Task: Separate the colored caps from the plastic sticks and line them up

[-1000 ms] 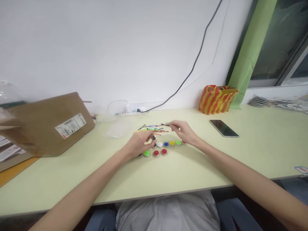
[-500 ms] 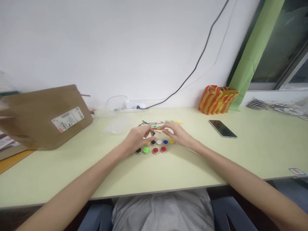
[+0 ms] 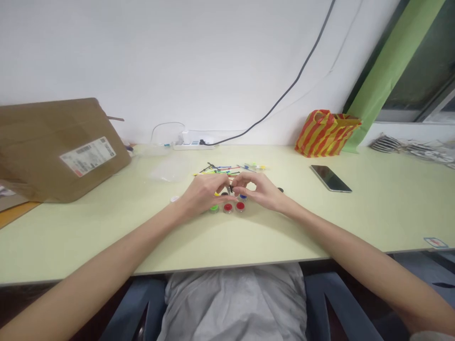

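Over the middle of the table my left hand [image 3: 206, 189] is closed in a pinch on a small black piece [image 3: 231, 188], too small to name surely. From the other side, the curled fingertips of my right hand [image 3: 261, 190] meet the same piece. Below the hands are small round push buttons with clear rims: a green button [image 3: 213, 208], a red button [image 3: 228, 208] and another red button [image 3: 241, 206]. A blue button [image 3: 243, 196] shows partly between the hands. Others are covered by my fingers. Thin coloured strips like cable ties [image 3: 222, 169] lie just beyond.
A cardboard box [image 3: 67, 151] stands at the left. Clear plastic [image 3: 165, 170] lies near a power strip [image 3: 192, 146] by the wall. To the right are a phone [image 3: 330, 178] and a striped bag [image 3: 325, 135]. The table's front edge [image 3: 231, 266] runs close to my body.
My right hand has moved left, and its fingertips now meet the black piece held by my left hand. The view has shifted slightly, and more of the buttons are covered.
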A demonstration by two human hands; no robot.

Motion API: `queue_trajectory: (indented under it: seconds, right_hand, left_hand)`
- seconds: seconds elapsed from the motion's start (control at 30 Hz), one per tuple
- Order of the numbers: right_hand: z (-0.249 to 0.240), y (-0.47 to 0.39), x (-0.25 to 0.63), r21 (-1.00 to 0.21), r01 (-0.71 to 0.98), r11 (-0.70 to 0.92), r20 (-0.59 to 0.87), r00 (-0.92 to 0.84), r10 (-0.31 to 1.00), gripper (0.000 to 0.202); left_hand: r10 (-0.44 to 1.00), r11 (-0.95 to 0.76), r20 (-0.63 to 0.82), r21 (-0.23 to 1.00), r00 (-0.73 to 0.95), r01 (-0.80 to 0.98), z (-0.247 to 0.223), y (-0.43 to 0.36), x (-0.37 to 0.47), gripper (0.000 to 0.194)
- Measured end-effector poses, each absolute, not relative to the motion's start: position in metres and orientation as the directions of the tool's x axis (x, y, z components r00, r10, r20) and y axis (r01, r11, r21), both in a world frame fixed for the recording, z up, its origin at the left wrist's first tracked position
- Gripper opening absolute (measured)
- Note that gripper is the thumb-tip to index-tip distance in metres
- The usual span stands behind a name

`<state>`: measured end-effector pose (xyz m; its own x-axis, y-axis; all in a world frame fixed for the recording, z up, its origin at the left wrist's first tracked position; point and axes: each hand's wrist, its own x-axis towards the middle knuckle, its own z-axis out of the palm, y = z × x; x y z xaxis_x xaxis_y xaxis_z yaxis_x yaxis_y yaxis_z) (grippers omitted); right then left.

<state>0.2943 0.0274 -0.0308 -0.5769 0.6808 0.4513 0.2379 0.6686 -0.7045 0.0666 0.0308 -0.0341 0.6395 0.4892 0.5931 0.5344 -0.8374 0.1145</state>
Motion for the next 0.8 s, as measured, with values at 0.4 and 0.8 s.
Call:
queue_trajectory:
  seconds: [0.4,0.8]
  right_hand:
    - [0.003,0.039,0.354,-0.589,0.522,0.617,0.048,-0.74,0.671,0.013]
    - [-0.015,0.036,0.334,-0.552,0.522,0.65,-0.055,-0.801,0.596,0.006]
  left_hand:
    - [0.687,-0.709,0.45,0.242,0.57,0.662,-0.033,0.036,0.063,0.04]
    - [0.675,-0.719,0.426,0.195,0.603,0.667,-0.033,0.036,0.063,0.036]
